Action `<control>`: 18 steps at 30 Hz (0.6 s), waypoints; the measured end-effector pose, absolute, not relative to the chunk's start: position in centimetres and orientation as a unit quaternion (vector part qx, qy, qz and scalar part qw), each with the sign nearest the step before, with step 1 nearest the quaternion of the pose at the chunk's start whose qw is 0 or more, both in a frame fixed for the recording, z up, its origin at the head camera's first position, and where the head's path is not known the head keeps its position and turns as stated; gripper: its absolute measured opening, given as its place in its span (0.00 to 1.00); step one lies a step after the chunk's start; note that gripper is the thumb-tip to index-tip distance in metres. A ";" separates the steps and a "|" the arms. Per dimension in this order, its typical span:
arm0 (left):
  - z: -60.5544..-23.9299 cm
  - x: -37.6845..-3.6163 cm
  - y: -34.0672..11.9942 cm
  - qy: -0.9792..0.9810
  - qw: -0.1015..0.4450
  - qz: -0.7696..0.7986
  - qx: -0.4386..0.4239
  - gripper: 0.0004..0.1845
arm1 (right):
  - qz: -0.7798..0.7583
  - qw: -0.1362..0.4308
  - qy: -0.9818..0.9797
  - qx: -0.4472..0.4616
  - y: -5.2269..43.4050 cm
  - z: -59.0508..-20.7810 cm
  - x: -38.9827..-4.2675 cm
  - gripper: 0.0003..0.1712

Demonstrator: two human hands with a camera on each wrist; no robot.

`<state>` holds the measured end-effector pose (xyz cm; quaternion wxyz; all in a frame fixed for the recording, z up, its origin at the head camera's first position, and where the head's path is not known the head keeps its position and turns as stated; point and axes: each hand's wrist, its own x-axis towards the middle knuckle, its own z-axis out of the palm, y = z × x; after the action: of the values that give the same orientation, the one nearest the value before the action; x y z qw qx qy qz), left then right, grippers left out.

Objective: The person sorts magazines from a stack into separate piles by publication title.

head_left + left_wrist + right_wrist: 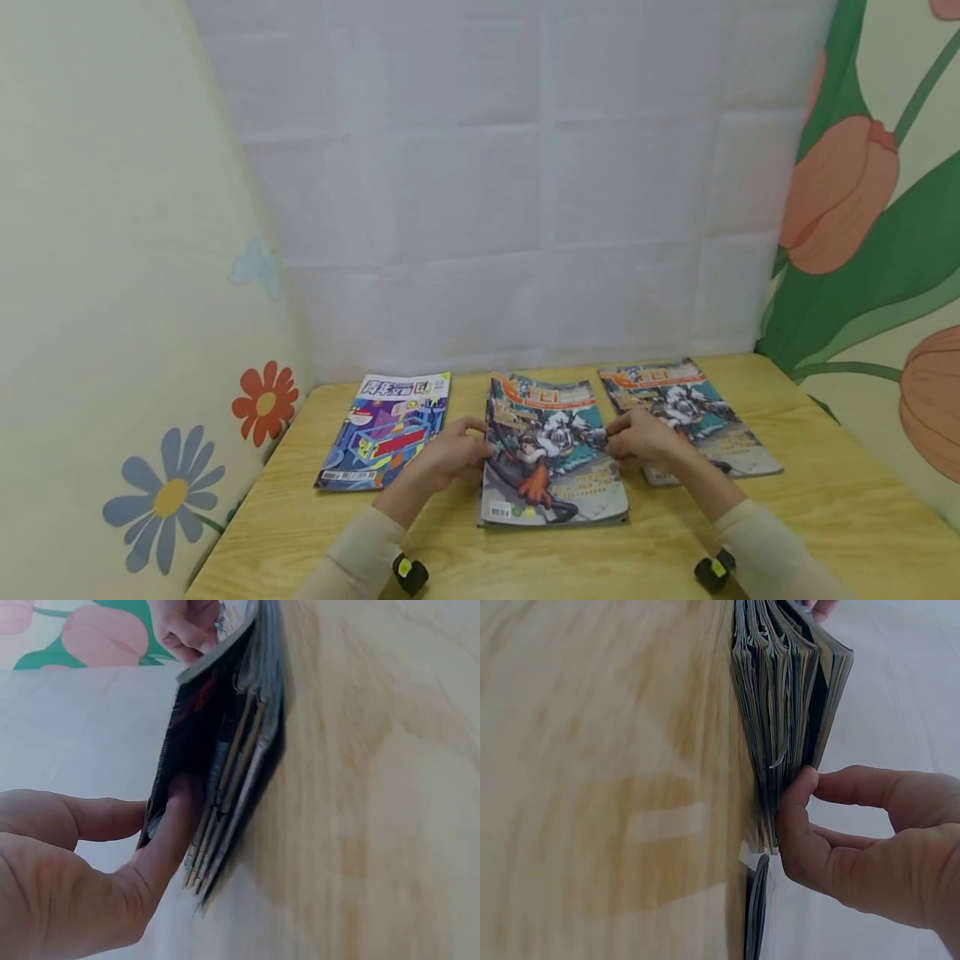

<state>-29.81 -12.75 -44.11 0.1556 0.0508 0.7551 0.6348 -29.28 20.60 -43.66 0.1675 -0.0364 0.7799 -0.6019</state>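
Note:
A stack of comic magazines [551, 454] with a red-gloved figure on the cover lies mid-table. My left hand [467, 448] grips its left edge. In the left wrist view the thumb [174, 836] is tucked under the top magazine [196, 742] and lifts it off the stack [240, 780], with a finger [90, 817] on the cover. My right hand [624, 438] holds the right edge. There the thumb [799, 802] presses into the stack's [784, 697] side and the fingers [877, 787] curl over the top cover.
A purple and blue magazine [384, 433] lies to the left of the stack, and another comic [693, 408] lies to the right, its edge [756, 907] close to my right hand. The wooden table [825, 500] is walled by a white sheet behind and flower-patterned panels [172, 492] on both sides.

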 end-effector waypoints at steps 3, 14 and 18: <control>-43.5 -29.7 -12.6 0.747 0.154 0.644 0.063 0.21 | -0.610 0.171 0.773 -0.029 20.7 -43.6 -29.4 0.34; -41.8 -29.3 -12.7 0.721 0.127 0.677 0.080 0.21 | -0.671 0.211 0.708 -0.065 21.5 -43.3 -29.6 0.32; -41.5 -29.3 -12.8 0.711 0.132 0.687 0.075 0.22 | -0.677 0.213 0.698 -0.091 21.6 -42.9 -29.6 0.20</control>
<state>-29.31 -12.84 -41.54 0.1325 0.0746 0.7110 0.6865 -29.57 21.56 -42.92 0.2130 -0.0908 0.6984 -0.6772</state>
